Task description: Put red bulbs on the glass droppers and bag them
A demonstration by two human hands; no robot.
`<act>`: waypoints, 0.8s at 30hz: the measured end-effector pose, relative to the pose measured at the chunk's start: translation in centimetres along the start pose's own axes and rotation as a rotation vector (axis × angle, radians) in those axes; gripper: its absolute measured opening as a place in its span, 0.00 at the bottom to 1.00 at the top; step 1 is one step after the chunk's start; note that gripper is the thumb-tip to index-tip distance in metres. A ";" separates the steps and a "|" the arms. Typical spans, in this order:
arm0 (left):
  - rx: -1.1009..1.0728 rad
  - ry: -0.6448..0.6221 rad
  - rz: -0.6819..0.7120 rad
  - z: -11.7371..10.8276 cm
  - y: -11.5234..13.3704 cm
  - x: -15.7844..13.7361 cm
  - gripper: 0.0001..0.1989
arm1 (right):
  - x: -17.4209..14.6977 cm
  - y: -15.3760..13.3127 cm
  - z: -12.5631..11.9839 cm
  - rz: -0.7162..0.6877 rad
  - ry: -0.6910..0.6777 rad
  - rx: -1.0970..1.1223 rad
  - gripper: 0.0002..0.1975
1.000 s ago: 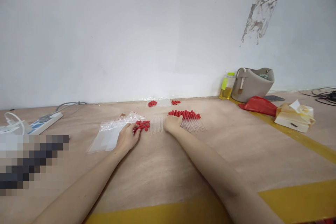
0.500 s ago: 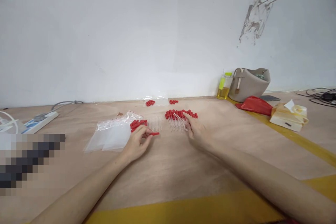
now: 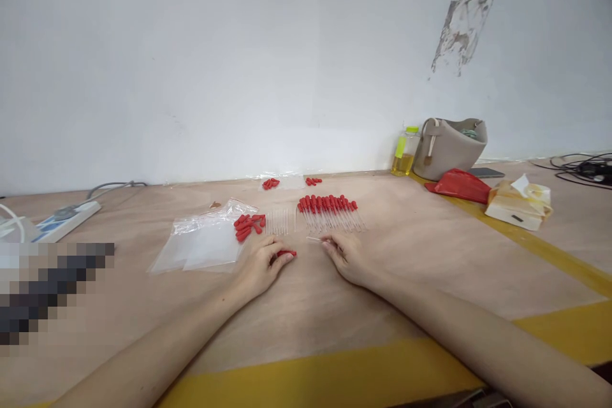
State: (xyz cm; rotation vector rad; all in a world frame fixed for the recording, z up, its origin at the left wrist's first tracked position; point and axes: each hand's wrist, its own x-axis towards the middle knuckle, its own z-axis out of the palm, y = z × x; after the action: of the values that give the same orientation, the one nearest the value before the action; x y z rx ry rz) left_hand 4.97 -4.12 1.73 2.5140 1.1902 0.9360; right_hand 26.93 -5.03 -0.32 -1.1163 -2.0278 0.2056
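Observation:
Between the thumb and fingers of my left hand point(image 3: 262, 264) is a red rubber dropper bulb point(image 3: 287, 253), its end showing past the fingertips. My right hand point(image 3: 348, 258) pinches a thin clear glass tube point(image 3: 313, 240) that points left toward the bulb; the two are apart. Beyond my left hand lie a pile of loose red bulbs point(image 3: 248, 225) and a row of bare glass tubes point(image 3: 277, 222). A row of droppers point(image 3: 327, 205), glass tubes with red bulbs on them, lies just beyond my right hand.
Clear zip bags point(image 3: 205, 245) lie at left, near a power strip point(image 3: 71, 220). Two small groups of red bulbs point(image 3: 270, 183) rest by the wall. At right are a bottle of yellow liquid point(image 3: 404, 154), a grey bag point(image 3: 447, 153), a red packet point(image 3: 459, 186) and a tissue pack point(image 3: 519, 204).
My right hand has drawn back from the droppers toward me, with the glass tube now lower and flatter. My left hand has shifted slightly right and nearer with the red bulb.

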 end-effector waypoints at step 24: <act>-0.659 -0.058 -0.250 2.1 -0.1 -0.8 0.13 | -0.8 -0.8 0.9 -0.155 -0.059 0.025 0.08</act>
State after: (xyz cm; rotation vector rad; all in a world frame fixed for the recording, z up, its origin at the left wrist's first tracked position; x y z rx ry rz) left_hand 5.85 -4.48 -0.32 1.8177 0.9452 0.9787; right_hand 25.99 -5.90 -0.96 -0.9427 -2.1475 0.1858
